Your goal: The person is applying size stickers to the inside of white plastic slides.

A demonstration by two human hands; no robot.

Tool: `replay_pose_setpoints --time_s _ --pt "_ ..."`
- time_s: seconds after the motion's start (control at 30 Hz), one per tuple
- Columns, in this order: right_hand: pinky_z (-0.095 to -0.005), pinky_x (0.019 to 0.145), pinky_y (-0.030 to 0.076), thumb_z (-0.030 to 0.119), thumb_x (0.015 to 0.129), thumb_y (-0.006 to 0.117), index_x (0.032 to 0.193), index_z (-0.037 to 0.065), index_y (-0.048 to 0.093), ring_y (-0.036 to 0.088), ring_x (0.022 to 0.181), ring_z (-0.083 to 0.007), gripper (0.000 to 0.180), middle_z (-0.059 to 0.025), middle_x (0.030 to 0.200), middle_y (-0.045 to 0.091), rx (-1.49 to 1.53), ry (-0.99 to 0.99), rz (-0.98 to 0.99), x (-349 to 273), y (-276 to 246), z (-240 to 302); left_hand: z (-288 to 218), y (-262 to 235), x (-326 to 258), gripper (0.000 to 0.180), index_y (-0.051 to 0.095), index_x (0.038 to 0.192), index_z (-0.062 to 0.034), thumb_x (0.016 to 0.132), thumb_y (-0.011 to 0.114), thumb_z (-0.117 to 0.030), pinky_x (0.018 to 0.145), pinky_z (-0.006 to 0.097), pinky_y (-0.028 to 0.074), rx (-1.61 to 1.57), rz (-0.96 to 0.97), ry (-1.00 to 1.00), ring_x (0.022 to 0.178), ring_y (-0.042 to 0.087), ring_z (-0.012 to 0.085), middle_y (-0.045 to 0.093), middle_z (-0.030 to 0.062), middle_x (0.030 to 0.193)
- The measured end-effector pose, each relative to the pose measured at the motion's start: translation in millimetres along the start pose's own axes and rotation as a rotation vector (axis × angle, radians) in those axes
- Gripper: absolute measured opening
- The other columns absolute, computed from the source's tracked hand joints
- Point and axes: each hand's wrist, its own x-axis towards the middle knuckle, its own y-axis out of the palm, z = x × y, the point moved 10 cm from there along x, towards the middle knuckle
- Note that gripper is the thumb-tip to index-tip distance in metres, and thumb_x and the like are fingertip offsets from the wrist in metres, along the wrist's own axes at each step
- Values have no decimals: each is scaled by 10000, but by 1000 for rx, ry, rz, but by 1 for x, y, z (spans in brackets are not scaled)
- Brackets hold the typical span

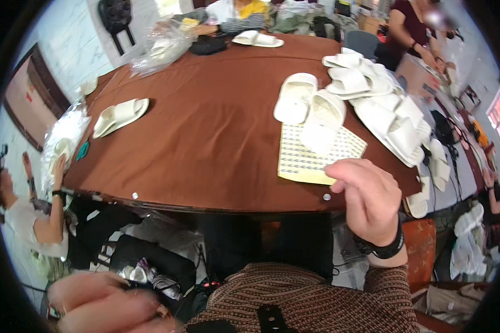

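Note:
My right hand (369,194) is over the near right edge of the table, its thumb and forefinger drawn together; what they hold, if anything, is too small to see. Just beyond its fingertips lies a yellow-edged sheet of small stickers (303,164). A pair of white slide slippers (295,100) rests at the sheet's far side, one slipper (323,116) overlapping it. To their right is a heap of more white slippers (391,119). My left hand (108,305) is low at the lower left, off the table and smeared by motion, so its fingers are unclear.
A brown cloth covers the table (205,127). A single slipper (121,116) lies on the left, another (258,39) at the far edge near a plastic bag (164,50). A green ring-shaped item (83,150) lies at the left edge. Several people work around.

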Motion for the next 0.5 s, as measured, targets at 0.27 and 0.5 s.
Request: replay_pose_setpoints --time_s 0.27,0.5 --pt "-377 674 538 -99 681 581 997 -20 657 665 759 -325 334 -172 868 656 -61 -52 105 23 25 -3 26 71 6 234 676 953 -77 732 649 -149 657 383 538 -12 -328 220 722 619 252 625 134 860" --pt "-370 611 518 -74 676 593 1049 3 653 629 674 -300 385 -150 893 656 -8 -133 172 45 52 -8 48 61 9 205 720 918 -121 727 661 -172 681 384 531 -137 -414 -17 721 591 217 616 111 853"
